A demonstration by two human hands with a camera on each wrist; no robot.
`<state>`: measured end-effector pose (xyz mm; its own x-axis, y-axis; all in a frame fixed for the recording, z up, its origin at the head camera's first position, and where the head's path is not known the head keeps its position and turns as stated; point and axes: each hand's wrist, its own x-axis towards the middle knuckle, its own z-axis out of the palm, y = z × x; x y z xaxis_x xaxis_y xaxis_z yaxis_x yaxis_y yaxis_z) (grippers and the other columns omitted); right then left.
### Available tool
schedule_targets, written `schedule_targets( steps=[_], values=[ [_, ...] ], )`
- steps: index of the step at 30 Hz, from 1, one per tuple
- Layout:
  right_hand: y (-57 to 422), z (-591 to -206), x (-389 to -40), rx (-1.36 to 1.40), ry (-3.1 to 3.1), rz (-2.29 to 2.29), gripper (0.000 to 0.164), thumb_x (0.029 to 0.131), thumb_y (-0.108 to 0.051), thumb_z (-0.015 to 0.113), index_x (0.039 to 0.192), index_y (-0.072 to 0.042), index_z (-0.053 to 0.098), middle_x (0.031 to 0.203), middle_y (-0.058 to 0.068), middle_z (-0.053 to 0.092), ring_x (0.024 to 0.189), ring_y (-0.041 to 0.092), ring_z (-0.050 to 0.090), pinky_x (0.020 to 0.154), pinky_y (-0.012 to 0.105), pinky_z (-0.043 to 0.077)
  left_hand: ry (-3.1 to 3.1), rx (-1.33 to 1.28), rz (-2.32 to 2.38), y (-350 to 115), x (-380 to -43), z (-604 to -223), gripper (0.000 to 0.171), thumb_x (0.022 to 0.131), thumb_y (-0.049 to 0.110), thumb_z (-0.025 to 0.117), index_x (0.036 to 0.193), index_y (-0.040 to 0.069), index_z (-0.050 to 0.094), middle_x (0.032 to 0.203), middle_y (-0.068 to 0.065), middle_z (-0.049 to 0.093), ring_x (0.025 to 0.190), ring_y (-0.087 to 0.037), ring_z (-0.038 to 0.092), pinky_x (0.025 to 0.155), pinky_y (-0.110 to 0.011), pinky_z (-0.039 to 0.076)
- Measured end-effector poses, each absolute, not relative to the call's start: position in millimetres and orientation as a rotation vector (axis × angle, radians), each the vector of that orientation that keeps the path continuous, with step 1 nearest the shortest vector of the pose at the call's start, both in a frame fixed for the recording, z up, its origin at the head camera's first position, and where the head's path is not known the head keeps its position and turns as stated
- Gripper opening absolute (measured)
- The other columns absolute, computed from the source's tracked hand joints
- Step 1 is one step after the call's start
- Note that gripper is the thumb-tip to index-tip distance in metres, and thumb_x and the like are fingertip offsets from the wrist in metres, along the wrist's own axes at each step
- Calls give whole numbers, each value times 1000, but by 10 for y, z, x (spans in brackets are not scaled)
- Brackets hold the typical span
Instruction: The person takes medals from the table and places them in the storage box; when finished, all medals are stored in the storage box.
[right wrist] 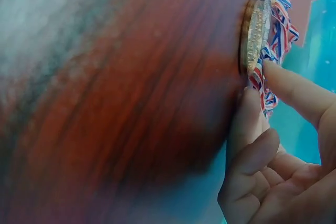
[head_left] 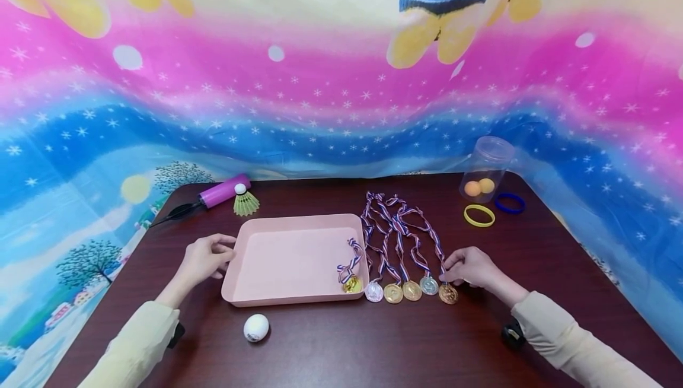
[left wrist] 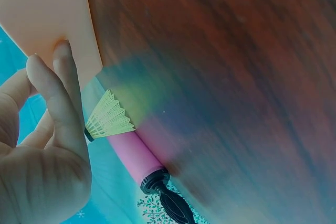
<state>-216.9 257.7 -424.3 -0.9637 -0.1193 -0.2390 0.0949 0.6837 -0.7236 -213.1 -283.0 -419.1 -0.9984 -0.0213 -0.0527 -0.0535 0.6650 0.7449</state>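
Observation:
Beside the pink tray [head_left: 293,303], my left hand [head_left: 205,258] has its fingertips against the outer left wall. The left wrist view shows these fingers [left wrist: 58,85] mostly straight. My right hand [head_left: 472,266] pinches the striped ribbon [right wrist: 256,77] of the rightmost gold medal [head_left: 448,293] between thumb and finger. That medal ends a row of several gold and silver medals lying right of the tray, their red, white and blue ribbons [head_left: 399,237] stretching away from me. Inside the tray's right front corner lies another gold medal [head_left: 352,284] with its ribbon bunched above it.
A white ball [head_left: 256,327] sits before the tray. Behind it are a green shuttlecock [head_left: 246,203] and a purple hand pump [head_left: 224,191]. At the back right stand a clear jar [head_left: 488,165] holding two orange balls, a yellow wristband [head_left: 479,216] and a blue wristband [head_left: 510,203].

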Motion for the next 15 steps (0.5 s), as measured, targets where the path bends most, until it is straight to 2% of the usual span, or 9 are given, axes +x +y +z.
schedule_targets(
  steps=[5, 10, 15],
  values=[
    [2575, -4283, -2183, -85, 2597, -1220, 20, 72, -7, 79, 84, 4, 66, 65, 1, 68, 54, 11, 59, 43, 22, 39, 2831, -65, 1265, -2829, -2132, -4201, 39, 88, 12, 61, 123, -5, 57, 95, -19, 71, 62, -15, 68, 51, -31, 57],
    [2579, -4314, -2201, -73, 2635, -1188, 16, 73, -10, 79, 79, 1, 69, 59, -5, 61, 54, 10, 58, 45, 23, 41, 2834, -61, 1274, -2827, -2133, -4197, 39, 88, 12, 61, 123, -5, 57, 95, -20, 71, 62, -15, 68, 51, -31, 57],
    [2585, -4311, -2191, -105, 2654, -1178, 16, 74, -12, 78, 78, 1, 70, 61, -6, 61, 56, 10, 58, 49, 25, 46, 2832, -61, 1276, -2827, -2136, -4198, 39, 88, 12, 62, 123, -5, 57, 96, -20, 71, 62, -15, 68, 51, -31, 57]
  ],
)
